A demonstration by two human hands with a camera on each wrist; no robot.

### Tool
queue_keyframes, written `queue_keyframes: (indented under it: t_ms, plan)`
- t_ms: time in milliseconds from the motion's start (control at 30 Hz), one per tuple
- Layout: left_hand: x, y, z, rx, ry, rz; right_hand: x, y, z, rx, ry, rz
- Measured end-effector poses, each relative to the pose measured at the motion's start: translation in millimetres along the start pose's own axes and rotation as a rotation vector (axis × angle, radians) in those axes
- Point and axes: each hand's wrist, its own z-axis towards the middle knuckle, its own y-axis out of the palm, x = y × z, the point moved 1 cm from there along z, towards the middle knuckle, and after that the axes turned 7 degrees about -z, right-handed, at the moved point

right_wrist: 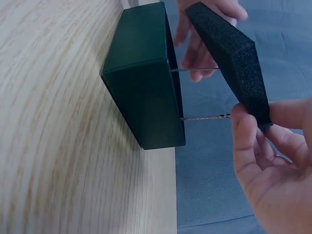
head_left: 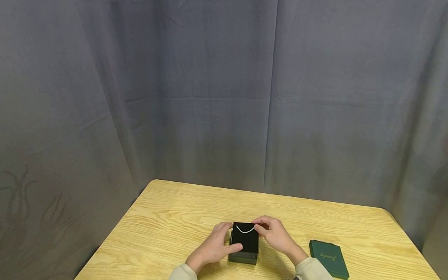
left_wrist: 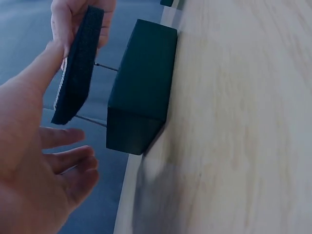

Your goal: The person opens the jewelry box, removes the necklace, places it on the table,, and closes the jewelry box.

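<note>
A black foam insert (head_left: pixel 248 243) hangs tilted over an open dark green box (head_left: pixel 242 258) on the table. Across its face curves a thin silver necklace chain (head_left: pixel 245 232). Two lengths of the chain (right_wrist: pixel 200 117) run from the insert's underside into the box. My right hand (head_left: pixel 276 234) pinches one corner of the insert between thumb and fingers. My left hand (head_left: pixel 215 247) is at the opposite side, its thumb lying over the insert's face. In the left wrist view, the other fingers (left_wrist: pixel 70 158) are extended beside the insert, apart from it. The box's inside is mostly hidden.
A flat green box lid (head_left: pixel 329 258) with gold lettering lies on the wooden table (head_left: pixel 168 221), to the right of my right forearm. Grey curtains (head_left: pixel 210 116) hang behind the table and along its left side.
</note>
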Motion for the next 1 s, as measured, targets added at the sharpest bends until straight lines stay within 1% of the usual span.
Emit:
queue_keyframes:
  t_ms: [67,133,233,367,467,567,667,733,767,833,900,1000]
  plan:
    - [2.3,-0.8,0.7,0.033,0.019,-0.007,-9.1,-2.5,-2.6,-0.005,0.002,-0.001]
    - [3.6,-1.3,2.0,0.066,0.034,-0.015,-12.9,-3.8,-3.7,-0.008,0.006,0.002]
    - [5.3,-2.5,3.0,0.104,0.043,-0.035,-4.6,-1.6,-1.3,-0.003,0.006,0.003]
    - [6.5,-2.9,4.3,0.114,0.033,-0.124,14.0,3.0,4.1,0.005,-0.003,0.01]
    - [7.7,-2.5,4.8,0.098,0.01,-0.21,19.9,4.0,5.5,0.003,-0.014,0.023]
    - [9.2,-2.2,4.3,0.079,-0.02,-0.3,18.9,3.8,5.3,-0.001,-0.018,0.038]
    - [10.4,-1.6,3.9,0.058,-0.068,-0.446,15.3,3.5,5.1,-0.001,-0.015,0.036]
    - [10.8,-0.7,3.8,0.043,-0.095,-0.579,12.0,3.6,5.0,0.001,-0.008,0.029]
    - [10.8,-0.1,3.9,0.039,-0.107,-0.638,9.8,3.5,4.5,0.001,-0.007,0.025]
    - [10.0,1.5,4.4,0.036,-0.118,-0.728,3.5,2.8,3.1,0.004,-0.005,0.025]
    - [9.4,3.0,5.1,0.036,-0.129,-0.781,-5.9,1.0,0.5,0.008,-0.005,0.029]
    - [8.1,5.0,5.8,0.046,-0.146,-0.798,-21.0,-2.5,-4.0,0.015,-0.012,0.04]
